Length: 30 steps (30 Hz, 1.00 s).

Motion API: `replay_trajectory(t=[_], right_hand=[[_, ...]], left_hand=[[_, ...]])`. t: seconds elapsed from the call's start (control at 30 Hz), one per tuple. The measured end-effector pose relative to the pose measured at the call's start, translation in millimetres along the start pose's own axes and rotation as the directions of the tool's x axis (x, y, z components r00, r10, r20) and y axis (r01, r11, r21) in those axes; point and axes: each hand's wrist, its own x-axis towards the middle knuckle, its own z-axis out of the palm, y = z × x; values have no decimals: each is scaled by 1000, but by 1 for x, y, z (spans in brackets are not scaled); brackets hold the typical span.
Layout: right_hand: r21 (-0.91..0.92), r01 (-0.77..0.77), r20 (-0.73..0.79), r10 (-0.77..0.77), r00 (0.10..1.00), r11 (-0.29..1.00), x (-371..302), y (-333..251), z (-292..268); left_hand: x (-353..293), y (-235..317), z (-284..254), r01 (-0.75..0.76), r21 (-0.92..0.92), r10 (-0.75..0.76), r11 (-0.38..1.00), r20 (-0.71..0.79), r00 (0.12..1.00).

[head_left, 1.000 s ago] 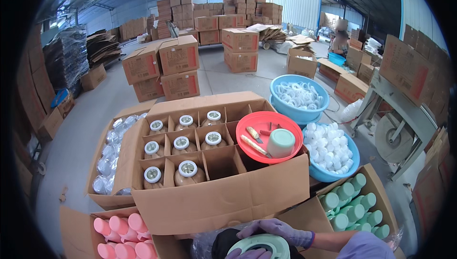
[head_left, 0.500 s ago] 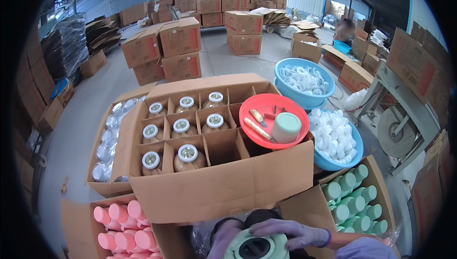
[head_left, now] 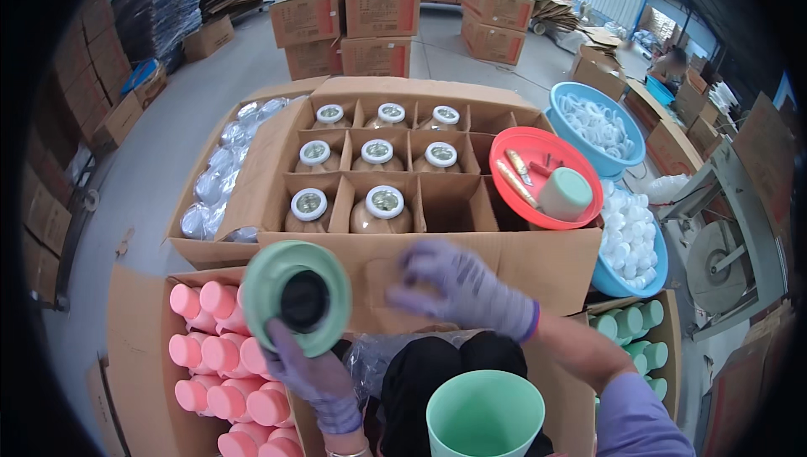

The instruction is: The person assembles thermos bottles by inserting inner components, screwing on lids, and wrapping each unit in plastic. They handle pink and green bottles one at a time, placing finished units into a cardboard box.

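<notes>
At eight o'clock, a green collar [head_left: 267, 285] is clamped by the left hand [head_left: 309, 373]; right hand [head_left: 461, 282] fingers parted; eight jars [head_left: 380, 215] boxed, cup [head_left: 486, 419] uncovered.

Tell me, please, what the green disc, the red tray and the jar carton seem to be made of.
Green disc: probably plastic, satin, from its smooth rounded rim. Red tray: likely plastic, smooth, evenly coloured. Jar carton: matte cardboard, by its brown folded flaps.
</notes>
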Motion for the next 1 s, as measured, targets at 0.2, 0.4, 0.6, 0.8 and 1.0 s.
replay_trajectory(t=[0.2, 0.4, 0.6, 0.8, 1.0], right_hand=[[-389, -152, 55, 188, 981, 908, 91, 69, 33], [-122, -235, -30, 233, 972, 964, 100, 80, -3], [-315, 195, -359, -306, 881, 929, 83, -39, -105], [-348, 327, -71, -372, 925, 879, -50, -82, -84], [305, -86, -324, 188, 927, 948, -136, -73, -63]], left_hand=[[10, 8, 8, 407, -840, -455, -359, 539, 709], [-11, -11, 51, 504, -771, -238, -388, 613, 754], [6, 23, 55, 656, -374, 162, -656, 779, 606], [1, 56, 60, 686, -724, 274, -65, 649, 710], [-61, 40, 17, 304, -664, 317, 683, 644, 696]])
